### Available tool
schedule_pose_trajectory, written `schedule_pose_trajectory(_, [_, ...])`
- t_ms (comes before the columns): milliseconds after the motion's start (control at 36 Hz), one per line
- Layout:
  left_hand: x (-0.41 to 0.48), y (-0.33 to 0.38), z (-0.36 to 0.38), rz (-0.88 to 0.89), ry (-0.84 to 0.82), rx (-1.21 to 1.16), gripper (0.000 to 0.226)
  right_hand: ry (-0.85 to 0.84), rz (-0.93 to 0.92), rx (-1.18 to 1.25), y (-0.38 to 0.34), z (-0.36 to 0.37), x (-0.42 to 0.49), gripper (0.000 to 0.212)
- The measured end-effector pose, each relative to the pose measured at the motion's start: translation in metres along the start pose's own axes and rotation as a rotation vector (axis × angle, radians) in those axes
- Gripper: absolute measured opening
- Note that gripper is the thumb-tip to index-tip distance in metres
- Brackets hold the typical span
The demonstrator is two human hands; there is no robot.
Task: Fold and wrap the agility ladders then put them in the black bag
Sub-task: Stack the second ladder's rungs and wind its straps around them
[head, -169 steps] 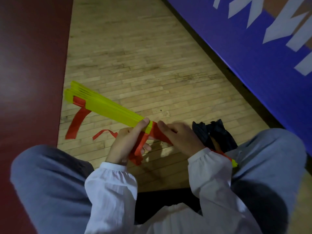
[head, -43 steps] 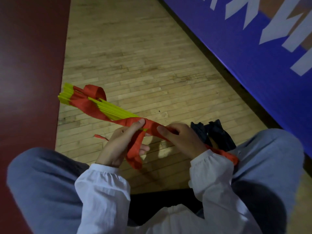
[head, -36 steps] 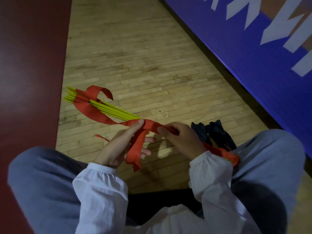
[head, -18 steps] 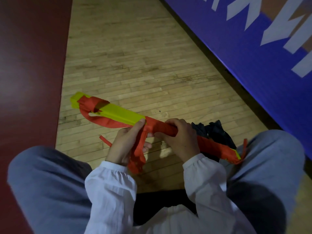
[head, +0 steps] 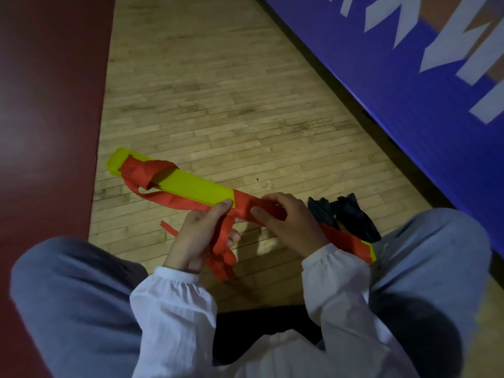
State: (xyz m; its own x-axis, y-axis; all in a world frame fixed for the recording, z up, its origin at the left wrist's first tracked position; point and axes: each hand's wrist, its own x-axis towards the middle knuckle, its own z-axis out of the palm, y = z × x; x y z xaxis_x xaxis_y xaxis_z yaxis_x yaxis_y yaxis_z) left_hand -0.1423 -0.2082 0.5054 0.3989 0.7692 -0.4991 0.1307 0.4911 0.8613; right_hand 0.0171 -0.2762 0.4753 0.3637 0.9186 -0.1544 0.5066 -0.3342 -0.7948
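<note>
Neatly stacked slats [head: 196,186], crumpled red strap [head: 144,172]

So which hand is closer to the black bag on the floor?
Right. The right hand grips the ladder bundle just beside the black bag; the left hand holds the red strap farther from it.

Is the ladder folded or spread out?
Folded: the ladder is one stacked yellow bundle with red strap wound round it, held by the left hand and right hand.
</note>
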Motion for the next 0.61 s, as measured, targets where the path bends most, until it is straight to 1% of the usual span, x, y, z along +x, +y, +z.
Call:
schedule_pose_trajectory(56, [0.000, 0.000, -0.001, 0.006, -0.017, 0.001, 0.038, -0.023, 0.021, -0.022, -0.001, -0.004, -0.001, 0.058])
schedule_pose_trajectory(83, [0.000, 0.001, 0.000, 0.008, -0.024, 0.001, 0.038, -0.026, 0.036, -0.023, -0.002, -0.005, -0.002, 0.055])
schedule_pose_trajectory(139, [0.000, 0.001, 0.000, 0.001, -0.037, 0.003, 0.039, -0.026, 0.062, -0.001, -0.002, -0.007, -0.003, 0.040])
schedule_pose_trajectory(194, [0.000, 0.002, 0.000, -0.015, -0.051, 0.008, 0.040, -0.007, 0.067, 0.026, -0.003, -0.007, -0.003, 0.034])
schedule_pose_trajectory(306, [0.000, 0.008, -0.003, -0.077, -0.076, 0.002, 0.033, 0.069, 0.051, 0.061, -0.004, -0.004, -0.003, 0.038])
schedule_pose_trajectory(389, [0.002, 0.010, -0.006, -0.140, -0.105, -0.034, 0.030, 0.129, 0.022, 0.064, -0.002, 0.000, -0.001, 0.037])
schedule_pose_trajectory(444, [0.001, 0.011, -0.007, -0.187, -0.124, -0.040, 0.033, 0.167, 0.001, 0.051, -0.002, 0.002, 0.000, 0.038])
schedule_pose_trajectory(556, [0.001, 0.012, -0.010, -0.210, -0.170, -0.046, 0.048, 0.255, -0.032, 0.016, -0.004, 0.005, 0.001, 0.051])
schedule_pose_trajectory(611, [0.001, 0.011, -0.010, -0.196, -0.177, -0.057, 0.046, 0.287, -0.046, -0.005, -0.004, 0.005, 0.001, 0.046])
